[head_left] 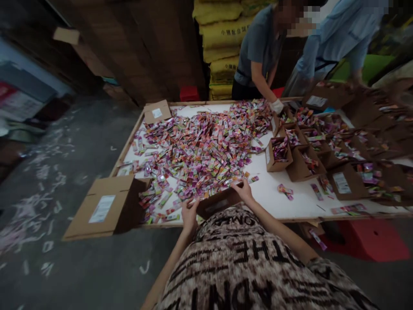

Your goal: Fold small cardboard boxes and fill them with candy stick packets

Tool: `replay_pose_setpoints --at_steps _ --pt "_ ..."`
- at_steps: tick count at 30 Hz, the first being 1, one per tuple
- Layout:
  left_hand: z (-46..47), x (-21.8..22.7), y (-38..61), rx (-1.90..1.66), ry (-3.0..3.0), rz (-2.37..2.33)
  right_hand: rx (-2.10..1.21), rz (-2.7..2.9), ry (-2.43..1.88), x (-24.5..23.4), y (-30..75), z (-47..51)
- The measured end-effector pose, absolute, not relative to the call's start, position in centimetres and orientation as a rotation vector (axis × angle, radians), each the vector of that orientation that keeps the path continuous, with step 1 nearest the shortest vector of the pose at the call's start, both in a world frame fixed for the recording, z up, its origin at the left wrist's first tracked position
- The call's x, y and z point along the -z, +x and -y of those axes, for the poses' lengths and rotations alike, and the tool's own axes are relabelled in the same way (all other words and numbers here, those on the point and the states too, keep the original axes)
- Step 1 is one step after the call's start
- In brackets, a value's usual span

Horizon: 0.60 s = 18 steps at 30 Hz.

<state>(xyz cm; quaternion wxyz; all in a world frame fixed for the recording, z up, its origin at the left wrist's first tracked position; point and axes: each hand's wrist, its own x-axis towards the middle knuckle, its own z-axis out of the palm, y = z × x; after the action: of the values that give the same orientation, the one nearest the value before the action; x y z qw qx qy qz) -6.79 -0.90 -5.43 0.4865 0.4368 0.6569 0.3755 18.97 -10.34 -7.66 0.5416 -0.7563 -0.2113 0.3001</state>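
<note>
Left hand [189, 214] gripped the near edge of a small brown box [217, 202] at the tabletop [284, 202] rim; right hand [242, 189], fingers curled, raked sachets [200, 150] toward it. Best steadied low, swept in small batches.

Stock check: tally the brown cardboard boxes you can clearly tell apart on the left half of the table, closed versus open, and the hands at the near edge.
Closed boxes with labels: 2
Open box at near edge: 1
Person's hands there: 2, left hand, right hand
Total: 5
</note>
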Motion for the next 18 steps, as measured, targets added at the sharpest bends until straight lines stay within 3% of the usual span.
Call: replay_pose_setpoints --at_steps 11,15,18 --pt "2.0 5.6 -2.0 -0.722 1.290 -1.600 -1.166 0.713 -1.545 7.5 26.0 13.6" --pt "2.9 5.7 -0.9 -0.602 1.466 -1.247 -1.282 0.764 -1.414 7.0 26.9 15.5" --pt "2.8 6.1 0.0 -0.381 1.664 -0.848 -1.209 0.798 -1.670 8.0 26.8 16.1"
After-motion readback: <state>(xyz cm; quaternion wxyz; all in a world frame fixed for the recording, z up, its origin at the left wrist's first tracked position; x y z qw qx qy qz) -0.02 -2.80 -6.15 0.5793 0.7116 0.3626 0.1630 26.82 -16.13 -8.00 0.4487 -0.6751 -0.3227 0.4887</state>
